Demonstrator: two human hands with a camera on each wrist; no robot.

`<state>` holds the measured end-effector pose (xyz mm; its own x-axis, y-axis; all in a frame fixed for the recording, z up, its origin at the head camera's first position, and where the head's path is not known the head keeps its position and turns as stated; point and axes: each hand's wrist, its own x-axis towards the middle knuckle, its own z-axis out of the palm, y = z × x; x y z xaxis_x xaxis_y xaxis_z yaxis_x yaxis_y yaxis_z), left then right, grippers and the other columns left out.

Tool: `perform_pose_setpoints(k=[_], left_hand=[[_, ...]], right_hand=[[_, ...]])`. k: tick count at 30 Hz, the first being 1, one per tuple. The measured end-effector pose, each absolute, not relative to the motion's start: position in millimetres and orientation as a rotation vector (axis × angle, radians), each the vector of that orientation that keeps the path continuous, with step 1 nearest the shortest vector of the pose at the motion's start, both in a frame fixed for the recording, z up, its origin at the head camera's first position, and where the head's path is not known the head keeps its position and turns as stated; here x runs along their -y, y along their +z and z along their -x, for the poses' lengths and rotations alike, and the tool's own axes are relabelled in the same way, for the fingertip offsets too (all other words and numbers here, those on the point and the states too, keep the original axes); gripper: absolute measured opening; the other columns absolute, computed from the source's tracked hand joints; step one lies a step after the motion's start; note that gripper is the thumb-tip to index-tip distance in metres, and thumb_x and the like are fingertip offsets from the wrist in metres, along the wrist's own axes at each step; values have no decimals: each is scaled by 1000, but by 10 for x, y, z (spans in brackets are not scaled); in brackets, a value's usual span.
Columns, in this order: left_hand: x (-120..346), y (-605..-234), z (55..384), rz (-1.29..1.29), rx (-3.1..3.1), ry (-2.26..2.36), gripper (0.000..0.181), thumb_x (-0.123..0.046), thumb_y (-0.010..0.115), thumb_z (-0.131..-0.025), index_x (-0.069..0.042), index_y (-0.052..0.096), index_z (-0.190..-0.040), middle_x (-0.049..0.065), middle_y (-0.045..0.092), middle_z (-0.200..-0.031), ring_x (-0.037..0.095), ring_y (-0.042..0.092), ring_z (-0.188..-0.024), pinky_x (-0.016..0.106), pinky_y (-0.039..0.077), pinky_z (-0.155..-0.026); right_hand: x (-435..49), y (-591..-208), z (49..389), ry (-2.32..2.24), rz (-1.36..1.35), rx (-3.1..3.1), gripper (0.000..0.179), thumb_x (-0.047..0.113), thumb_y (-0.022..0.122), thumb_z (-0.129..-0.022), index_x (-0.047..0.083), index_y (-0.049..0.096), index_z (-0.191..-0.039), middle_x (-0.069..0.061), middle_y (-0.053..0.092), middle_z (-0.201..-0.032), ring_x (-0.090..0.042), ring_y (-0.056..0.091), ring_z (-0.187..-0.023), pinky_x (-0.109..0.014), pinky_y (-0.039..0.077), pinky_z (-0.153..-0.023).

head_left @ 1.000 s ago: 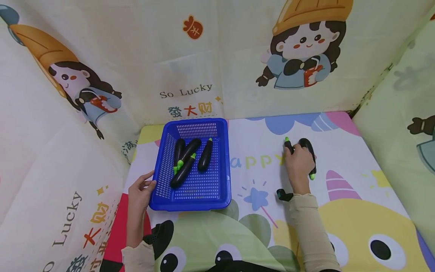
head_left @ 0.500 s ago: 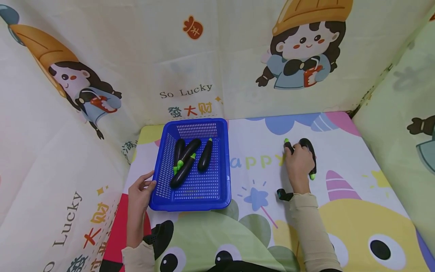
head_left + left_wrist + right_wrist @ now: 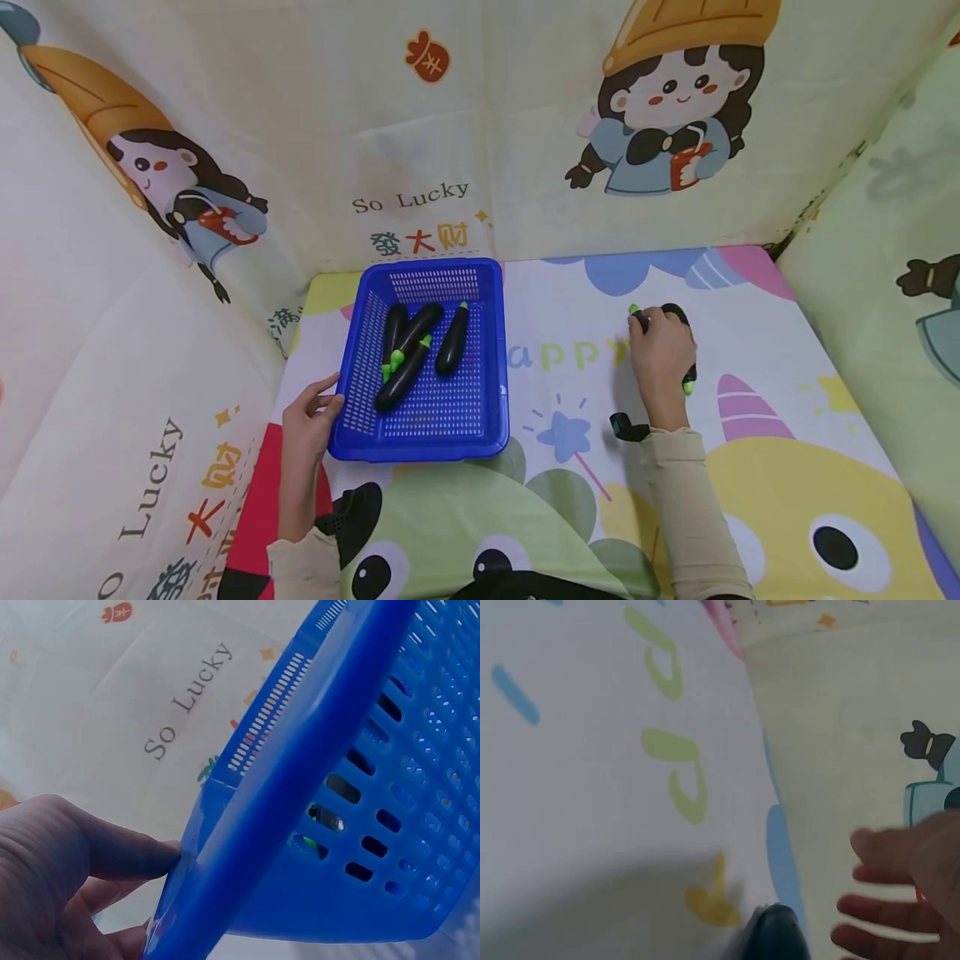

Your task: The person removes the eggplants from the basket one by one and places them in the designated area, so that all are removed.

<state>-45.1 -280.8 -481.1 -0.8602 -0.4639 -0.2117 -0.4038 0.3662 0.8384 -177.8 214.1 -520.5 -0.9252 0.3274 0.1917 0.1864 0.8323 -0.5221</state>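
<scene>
My left hand [image 3: 309, 429] pinches the left rim of the blue plastic basket [image 3: 501, 417]; in the left wrist view the thumb [image 3: 139, 851] lies against that rim. Several dark eggplants with green stems, such as this eggplant [image 3: 452, 342], lie in the basket. At the right, my right hand [image 3: 663, 358] hovers over two eggplants on the table, a left eggplant [image 3: 640, 317] and a right eggplant [image 3: 691, 371], hiding part of both. The right wrist view shows its fingers [image 3: 889, 911] spread and apart from the dark end of an eggplant [image 3: 776, 935].
A cartoon-print cloth covers the table [image 3: 555, 292]. Printed wall sheets [image 3: 525, 125] rise behind it and on both sides. The basket stands at the left rear, close to the back sheet.
My right hand has shifted slightly and now covers more of both eggplants on the table. The left hand keeps its place on the basket rim.
</scene>
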Motion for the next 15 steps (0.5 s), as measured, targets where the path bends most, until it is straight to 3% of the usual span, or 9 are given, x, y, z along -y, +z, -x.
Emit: perform_pose_setpoints(k=[4,8,15], left_hand=[[2798,-4804,454,-813,2546,-1517,45,-18,61,-105,-17,58,-150,24,67,-128,13,64,-86,11,52,-73],[2793,-4801,453,-814,2546,-1510,46,-19,61,-105,-18,58,-150,24,67,-128,15,63,-86,11,52,-73],[2791,-4816,453,-786,2526,-1503,41,-14,61,-105,-16,62,-146,24,69,-117,7,62,-74,14,52,-70]], right_hand=[[-2104,-5143,1799,776,164,2843,41,29,66,-103,2,65,-134,-25,67,-122,-47,64,-108,-61,52,-87],[-2066,-5130,1828,812,-88,2902,52,28,66,-103,-2,56,-144,-29,62,-132,-51,57,-121,-63,47,-100],[-1969,-5165,1894,866,-424,2805,48,22,72,-99,0,59,-141,-25,60,-142,-47,53,-133,-62,41,-112]])
